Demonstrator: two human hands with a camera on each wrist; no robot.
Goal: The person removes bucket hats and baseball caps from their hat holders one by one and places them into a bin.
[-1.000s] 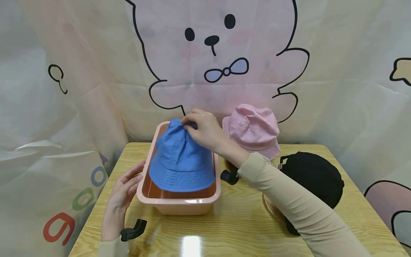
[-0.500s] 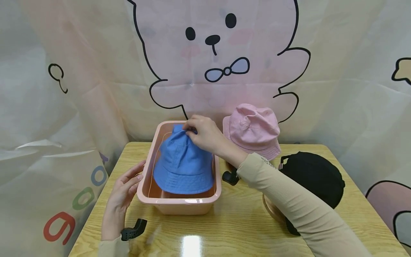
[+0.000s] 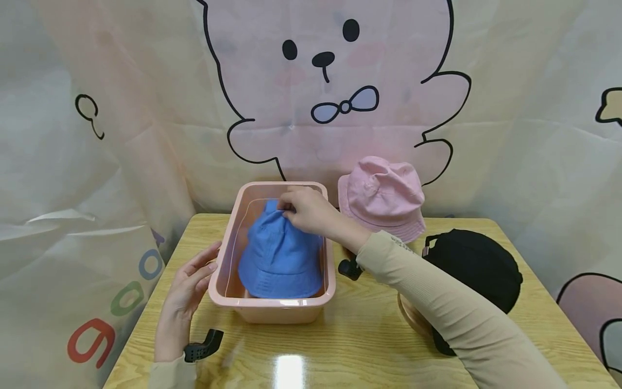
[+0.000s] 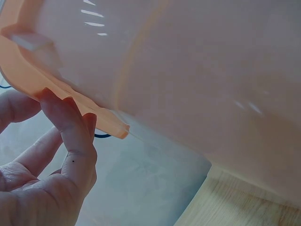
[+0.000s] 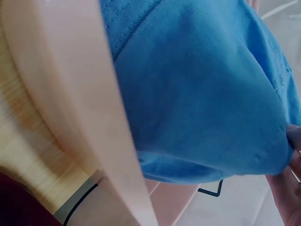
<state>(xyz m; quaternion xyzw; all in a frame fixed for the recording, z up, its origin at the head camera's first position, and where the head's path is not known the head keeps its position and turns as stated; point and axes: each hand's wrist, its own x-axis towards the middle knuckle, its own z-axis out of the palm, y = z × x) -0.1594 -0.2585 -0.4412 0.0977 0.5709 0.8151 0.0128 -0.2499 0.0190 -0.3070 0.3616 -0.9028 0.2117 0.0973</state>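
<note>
My right hand (image 3: 308, 210) pinches the crown of a blue bucket hat (image 3: 282, 265), whose brim is down inside a pink plastic basin (image 3: 272, 302). The right wrist view shows the fingertips (image 5: 294, 141) on the gathered blue cloth, with the basin wall (image 5: 89, 94) beside it. My left hand (image 3: 187, 286) touches the basin's left rim. From the left wrist, its bent fingertips (image 4: 68, 103) meet the outer edge of the rim (image 4: 56, 82) without wrapping over it.
A pink bucket hat (image 3: 384, 200) stands at the back, right of the basin. Further right lies a black cap (image 3: 473, 267), partly behind my right sleeve (image 3: 437, 292), with a tan rounded edge (image 3: 410, 313) showing beside it. A printed curtain (image 3: 272, 135) hangs behind the wooden table (image 3: 369, 335).
My right hand has moved down with the blue bucket hat, which sits lower in the basin. More of the basin's back inside wall shows. The left hand has stayed at the rim.
</note>
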